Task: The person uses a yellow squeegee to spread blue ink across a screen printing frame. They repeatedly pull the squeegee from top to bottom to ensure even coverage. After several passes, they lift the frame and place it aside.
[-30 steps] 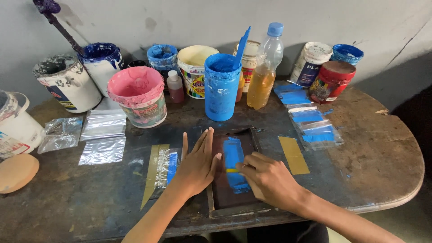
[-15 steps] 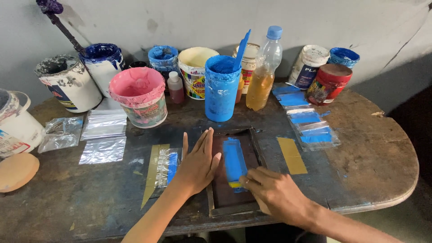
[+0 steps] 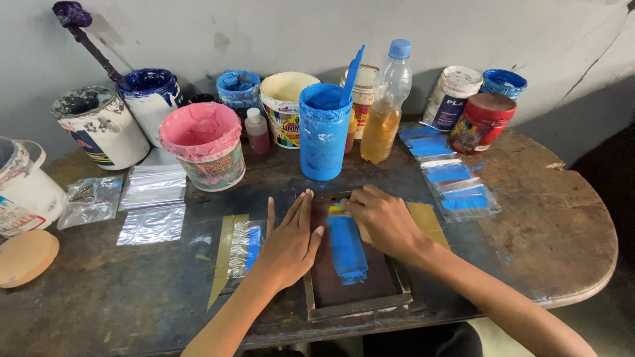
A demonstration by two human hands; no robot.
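A: What is the frame (image 3: 357,307) made of?
B: Rough bare wood, holding a matt dark mesh streaked with glossy wet blue paint (image 3: 347,248).
A: And the surface (image 3: 569,238)?
B: Worn, scuffed wood. Shiny clear plastic bags (image 3: 153,205) lie on it, beside paint-crusted plastic tubs (image 3: 205,152).

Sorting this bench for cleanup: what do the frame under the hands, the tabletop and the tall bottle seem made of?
Frame: looks like bare wood, pale matt rails around a dark mesh.
Tabletop: seemingly worn wood, dark, scuffed, chipped edge.
Tall bottle: clear plastic probably, see-through with amber liquid, blue cap.
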